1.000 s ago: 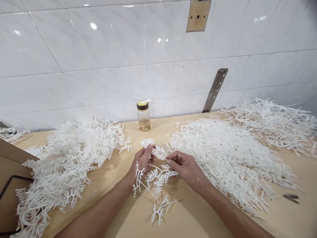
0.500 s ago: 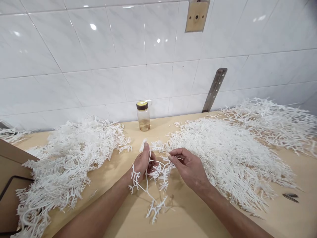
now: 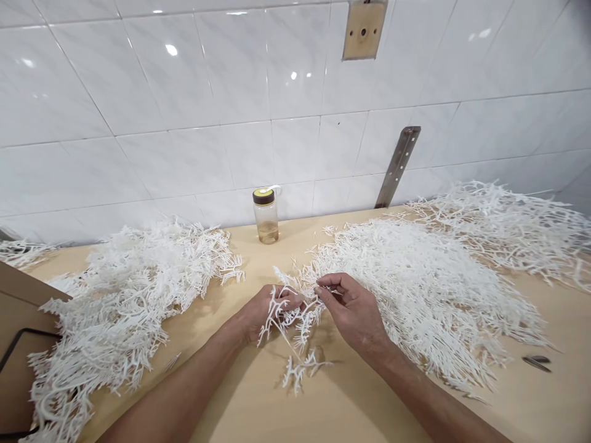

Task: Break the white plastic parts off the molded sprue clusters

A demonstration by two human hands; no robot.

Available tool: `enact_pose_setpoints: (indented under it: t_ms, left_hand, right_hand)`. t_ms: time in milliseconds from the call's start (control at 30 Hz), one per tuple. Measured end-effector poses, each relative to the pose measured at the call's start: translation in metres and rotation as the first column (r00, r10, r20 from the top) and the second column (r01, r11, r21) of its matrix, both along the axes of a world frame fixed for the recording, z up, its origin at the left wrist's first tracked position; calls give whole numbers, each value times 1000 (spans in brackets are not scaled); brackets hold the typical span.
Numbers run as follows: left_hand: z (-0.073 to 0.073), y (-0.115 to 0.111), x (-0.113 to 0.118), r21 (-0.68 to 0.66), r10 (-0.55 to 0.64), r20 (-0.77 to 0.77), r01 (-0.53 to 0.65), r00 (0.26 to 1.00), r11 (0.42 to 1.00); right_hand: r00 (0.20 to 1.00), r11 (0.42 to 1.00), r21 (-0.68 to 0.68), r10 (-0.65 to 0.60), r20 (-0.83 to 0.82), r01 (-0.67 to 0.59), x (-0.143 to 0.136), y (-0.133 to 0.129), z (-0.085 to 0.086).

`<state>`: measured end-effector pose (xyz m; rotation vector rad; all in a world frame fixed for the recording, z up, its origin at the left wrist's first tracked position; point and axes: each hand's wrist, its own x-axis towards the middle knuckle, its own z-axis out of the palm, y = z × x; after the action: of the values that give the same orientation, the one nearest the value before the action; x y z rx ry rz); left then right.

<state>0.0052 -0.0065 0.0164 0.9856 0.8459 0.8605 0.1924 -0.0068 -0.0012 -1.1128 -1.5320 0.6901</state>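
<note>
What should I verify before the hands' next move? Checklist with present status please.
1. Left hand has hold of the white branched piece: ok, branches hang out around the fingers.
2. Right hand has a strand pinched: cannot tell, thumb and finger are close together but the contact is too fine to see.
3. Held piece free of the right-hand pile: cannot tell, white overlaps white in this view.
4. Left-hand pile apart from the left hand: ok, bare table shows between.
5. Bottle upright, lid on, apart from both hands: ok.
</note>
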Motion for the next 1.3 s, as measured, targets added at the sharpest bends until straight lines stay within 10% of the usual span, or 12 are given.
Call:
enact_pose_setpoints:
  t_ms: [300,1300]
  left_hand:
    - [4,-2,-5,47,-306,-147,316,941,948]
    - [5,-15,14,-8,-226,-113,227,968,974]
  right_hand:
    - [998,999,-34,41,-37,-42,-2,-2,1]
    - [990,991,-51,116,-82,-120,-19,0,14]
